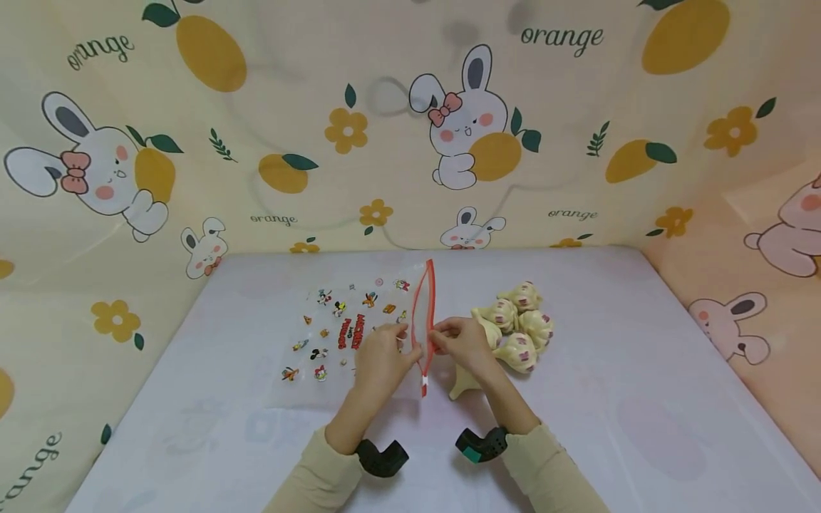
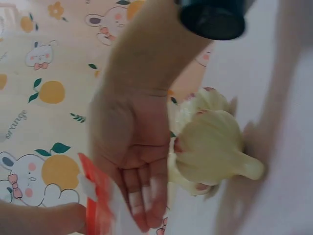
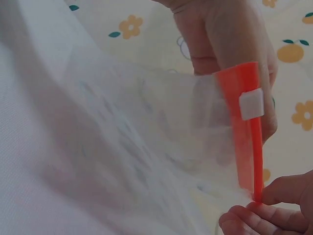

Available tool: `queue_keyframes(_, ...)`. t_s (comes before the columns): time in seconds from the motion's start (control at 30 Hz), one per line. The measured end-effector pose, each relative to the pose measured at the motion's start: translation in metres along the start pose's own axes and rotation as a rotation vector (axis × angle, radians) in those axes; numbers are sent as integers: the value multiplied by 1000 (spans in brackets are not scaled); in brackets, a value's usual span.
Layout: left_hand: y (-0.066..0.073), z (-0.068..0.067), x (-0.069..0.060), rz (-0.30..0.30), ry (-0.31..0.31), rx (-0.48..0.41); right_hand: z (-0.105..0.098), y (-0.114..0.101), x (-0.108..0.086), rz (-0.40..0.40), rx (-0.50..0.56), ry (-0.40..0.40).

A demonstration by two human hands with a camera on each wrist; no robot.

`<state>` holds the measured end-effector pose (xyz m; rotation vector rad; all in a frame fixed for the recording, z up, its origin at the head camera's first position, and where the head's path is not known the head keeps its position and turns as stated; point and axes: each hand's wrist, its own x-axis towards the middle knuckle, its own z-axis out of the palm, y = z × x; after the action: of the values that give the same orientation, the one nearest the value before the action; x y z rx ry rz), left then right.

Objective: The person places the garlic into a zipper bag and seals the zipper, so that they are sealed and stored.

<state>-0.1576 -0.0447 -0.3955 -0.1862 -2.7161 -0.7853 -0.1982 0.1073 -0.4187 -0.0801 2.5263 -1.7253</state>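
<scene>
Beige sleeves (image 1: 327,470) are entering at the near edge, and black wrist cameras (image 1: 482,445) are sitting just ahead of the cuffs. A white slider (image 1: 425,382) is marking the near end of the bag's red zip strip (image 1: 432,292). The left hand (image 1: 381,360) is pinching the left lip of the clear printed bag (image 1: 321,331), fingers bent; the right hand (image 1: 467,348) is pinching the right lip. The bag is lying on the white table (image 1: 609,413), its mouth gaping rightward. Garlic bulbs (image 1: 518,353) are clustering beside and beyond the right hand. A rabbit-and-orange backdrop (image 1: 398,171) is rising behind.
</scene>
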Motion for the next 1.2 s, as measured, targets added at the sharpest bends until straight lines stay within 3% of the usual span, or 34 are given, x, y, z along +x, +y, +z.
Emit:
queue_keyframes(0.47,-1,-15,10,-96,39,-162,-3,0,0,36,-4,-4)
queue_keyframes(0.7,-11,-18,17,-91,63,-357,-8,-3,-2,37,-15,-3)
queue_keyframes(0.9,-23,-20,23,-97,27,-513,-10,-2,-1,7,-19,-13)
queue_keyframes(1.2,-26,-16,25,-113,18,-554,-11,3,-1,-36,-58,-56)
